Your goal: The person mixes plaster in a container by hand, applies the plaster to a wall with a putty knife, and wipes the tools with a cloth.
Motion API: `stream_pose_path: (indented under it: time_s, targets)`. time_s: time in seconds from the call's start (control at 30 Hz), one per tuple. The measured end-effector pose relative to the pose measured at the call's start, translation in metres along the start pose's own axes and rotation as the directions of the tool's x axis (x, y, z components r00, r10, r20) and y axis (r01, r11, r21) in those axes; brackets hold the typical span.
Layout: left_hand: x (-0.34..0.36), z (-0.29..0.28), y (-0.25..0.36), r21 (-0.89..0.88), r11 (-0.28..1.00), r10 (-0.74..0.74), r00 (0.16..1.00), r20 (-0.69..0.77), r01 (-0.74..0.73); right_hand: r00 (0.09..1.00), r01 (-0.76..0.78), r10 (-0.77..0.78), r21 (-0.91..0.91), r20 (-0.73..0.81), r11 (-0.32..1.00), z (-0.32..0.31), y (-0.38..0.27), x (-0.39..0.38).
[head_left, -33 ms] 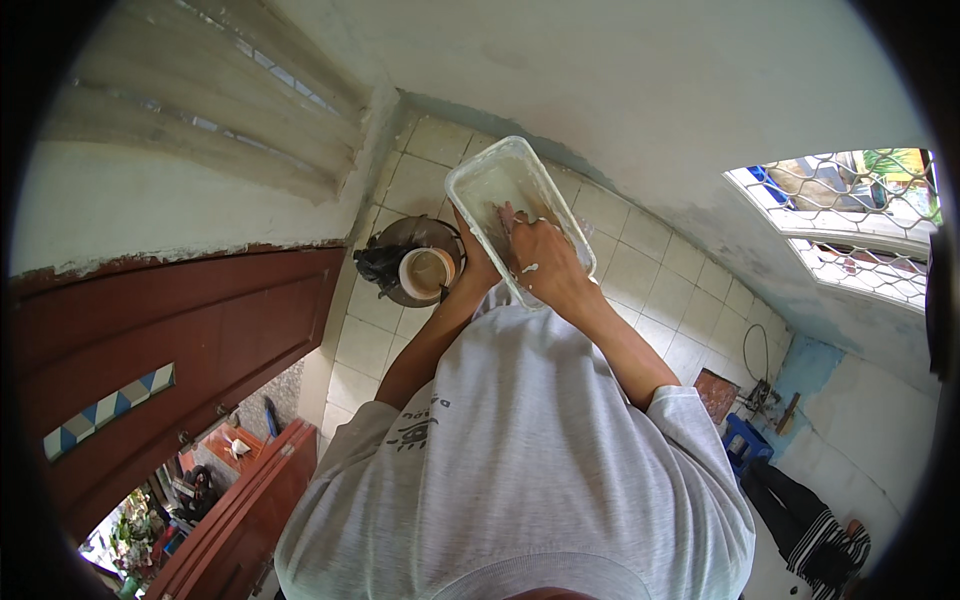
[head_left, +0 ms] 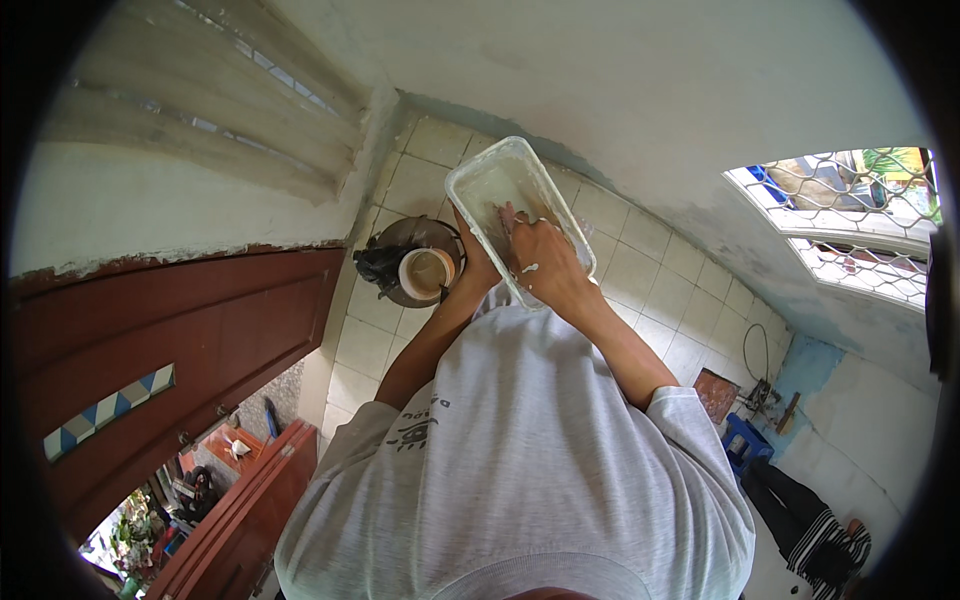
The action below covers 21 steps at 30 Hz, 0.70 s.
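Observation:
A long white plastic tub (head_left: 476, 178) with rounded corners is held tilted in front of my chest, its inner walls smeared with a pale paste. My left hand (head_left: 478, 256) grips its left side, with the fingers partly hidden behind and beneath it. Inside the tub, my right hand (head_left: 541, 252) is closed, knuckles up, with white smears on its back. A narrow pinkish-brown piece (head_left: 506, 216) shows beyond its fingers. Whether that is part of a tool or a finger I cannot make out.
Below and left of the tub, a round dark stool (head_left: 408, 296) bears a white bucket (head_left: 411, 287) with brownish liquid and a black plastic bag (head_left: 378, 265). A red-brown door (head_left: 180, 330) stands left. A blue stool (head_left: 742, 442) and another person's legs (head_left: 775, 495) are at lower right.

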State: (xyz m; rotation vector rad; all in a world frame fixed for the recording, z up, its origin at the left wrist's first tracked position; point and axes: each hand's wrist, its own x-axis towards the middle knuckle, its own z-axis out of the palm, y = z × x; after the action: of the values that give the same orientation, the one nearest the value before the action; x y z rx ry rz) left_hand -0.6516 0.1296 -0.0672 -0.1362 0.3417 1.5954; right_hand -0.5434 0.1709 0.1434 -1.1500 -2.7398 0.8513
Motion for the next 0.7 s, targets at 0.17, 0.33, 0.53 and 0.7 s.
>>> stream_pose_path:
  time_s: [0.17,0.33,0.53,0.7]
  targets:
    - [0.003,-0.006,-0.003,0.146,0.987,0.086,0.991,-0.101,-0.070,0.998,-0.059,0.059,0.009,0.020,0.998,-0.009,-0.007,-0.003]
    - [-0.018,0.081,0.008,0.296,0.941,0.188,0.981,-0.053,-0.165,1.000,-0.005,0.005,0.016,-0.004,1.000,-0.007,0.010,-0.002]
    - [-0.028,0.099,0.006,0.177,0.984,0.037,0.956,-0.290,0.015,0.996,0.091,-0.089,0.076,-0.026,0.993,-0.015,0.003,0.011]
    - [-0.022,0.069,0.005,0.164,0.986,0.073,0.976,-0.207,-0.039,0.999,0.045,-0.046,0.063,0.013,0.997,-0.014,-0.003,0.001]
